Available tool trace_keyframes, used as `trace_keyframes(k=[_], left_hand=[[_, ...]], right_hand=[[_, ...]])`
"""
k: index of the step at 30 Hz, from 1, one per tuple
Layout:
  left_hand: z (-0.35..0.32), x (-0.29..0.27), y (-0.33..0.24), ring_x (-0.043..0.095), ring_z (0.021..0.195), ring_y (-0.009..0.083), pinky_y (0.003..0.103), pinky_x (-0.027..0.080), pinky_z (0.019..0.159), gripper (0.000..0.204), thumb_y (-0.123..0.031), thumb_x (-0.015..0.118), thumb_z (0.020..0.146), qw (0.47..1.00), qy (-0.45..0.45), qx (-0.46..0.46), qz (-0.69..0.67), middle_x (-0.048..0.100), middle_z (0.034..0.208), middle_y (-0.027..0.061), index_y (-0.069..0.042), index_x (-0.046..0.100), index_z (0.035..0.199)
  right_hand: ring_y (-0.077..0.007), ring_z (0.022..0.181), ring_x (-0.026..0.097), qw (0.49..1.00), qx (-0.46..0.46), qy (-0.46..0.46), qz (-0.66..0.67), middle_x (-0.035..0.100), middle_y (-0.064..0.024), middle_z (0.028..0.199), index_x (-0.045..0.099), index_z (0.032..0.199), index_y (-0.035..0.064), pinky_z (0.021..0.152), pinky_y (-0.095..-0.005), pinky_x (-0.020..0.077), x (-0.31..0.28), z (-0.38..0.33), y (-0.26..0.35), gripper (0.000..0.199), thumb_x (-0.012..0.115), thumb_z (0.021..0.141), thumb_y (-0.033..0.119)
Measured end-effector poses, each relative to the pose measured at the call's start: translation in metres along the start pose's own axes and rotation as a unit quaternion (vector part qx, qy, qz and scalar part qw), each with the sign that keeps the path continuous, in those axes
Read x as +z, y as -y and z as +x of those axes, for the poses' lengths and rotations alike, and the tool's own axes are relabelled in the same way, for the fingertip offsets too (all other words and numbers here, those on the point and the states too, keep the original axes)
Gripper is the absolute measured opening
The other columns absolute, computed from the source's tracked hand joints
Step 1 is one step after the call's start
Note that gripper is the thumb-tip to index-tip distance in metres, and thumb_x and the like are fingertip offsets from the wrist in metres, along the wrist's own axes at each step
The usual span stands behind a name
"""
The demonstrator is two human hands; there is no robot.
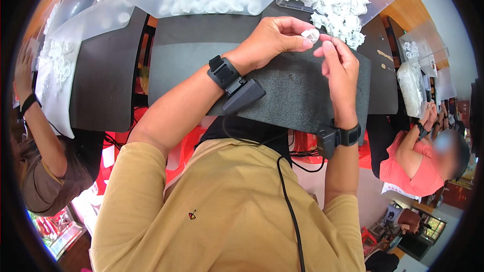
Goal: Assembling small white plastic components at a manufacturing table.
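My left hand (269, 40) pinches a small white ring-shaped plastic part (311, 35) between thumb and fingers, above the far part of the dark table. Just right of it, my right hand (344, 65) is raised with loosely bent fingers. Its index fingertip comes up to the edge of the part, but I cannot tell whether it touches. No part shows between the right thumb and fingers. Beyond both hands lies a large heap of similar white plastic parts (335, 2).
A translucent bin (201, 0) of white rings stands at the back. A dark mat (302, 90) covers the table before me. Wrist devices with black cables hang from my arms. People sit at both sides, the left one near a white tray (45, 90) of rings.
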State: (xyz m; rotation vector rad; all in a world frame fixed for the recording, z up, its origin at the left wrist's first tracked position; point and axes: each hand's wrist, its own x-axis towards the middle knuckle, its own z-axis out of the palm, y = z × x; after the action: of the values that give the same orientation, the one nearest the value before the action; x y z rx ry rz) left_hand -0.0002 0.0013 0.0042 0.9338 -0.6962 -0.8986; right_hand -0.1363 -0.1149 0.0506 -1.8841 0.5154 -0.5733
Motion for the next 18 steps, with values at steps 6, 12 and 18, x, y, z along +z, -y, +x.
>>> trace_keyframes(k=[6,12,18], left_hand=[[0.004,-0.006,0.006,0.062,0.099,0.0138,0.027,0.051,0.09,0.038,-0.006,0.069,0.084,0.999,0.013,-0.04,-0.018,0.064,0.11,0.0087,0.001,0.057,0.12],[0.005,-0.009,0.007,0.062,0.1,0.0143,0.028,0.051,0.092,0.038,-0.004,0.067,0.085,0.997,0.022,-0.075,-0.025,0.063,0.111,0.009,0.0,0.056,0.121],[0.005,-0.008,0.006,0.062,0.101,0.0148,0.028,0.051,0.092,0.037,-0.003,0.066,0.086,0.997,0.018,-0.074,-0.028,0.063,0.111,0.0099,0.001,0.056,0.121]], right_hand=[[-0.0161,0.061,0.059,0.965,-0.132,-0.021,-0.224,0.063,-0.009,0.074,0.064,0.117,0.0081,0.058,-0.0287,0.0457,-0.014,-0.023,-0.005,0.032,0.052,0.088,0.001],[-0.0229,0.063,0.06,0.95,-0.179,-0.02,-0.253,0.061,-0.0126,0.074,0.064,0.119,0.0105,0.062,-0.032,0.0474,-0.014,-0.031,0.0,0.042,0.051,0.083,-0.007],[-0.0277,0.064,0.06,0.943,-0.181,0.007,-0.279,0.06,-0.0138,0.073,0.064,0.117,0.0098,0.061,-0.0352,0.0474,-0.012,-0.03,0.005,0.041,0.051,0.081,-0.006]])
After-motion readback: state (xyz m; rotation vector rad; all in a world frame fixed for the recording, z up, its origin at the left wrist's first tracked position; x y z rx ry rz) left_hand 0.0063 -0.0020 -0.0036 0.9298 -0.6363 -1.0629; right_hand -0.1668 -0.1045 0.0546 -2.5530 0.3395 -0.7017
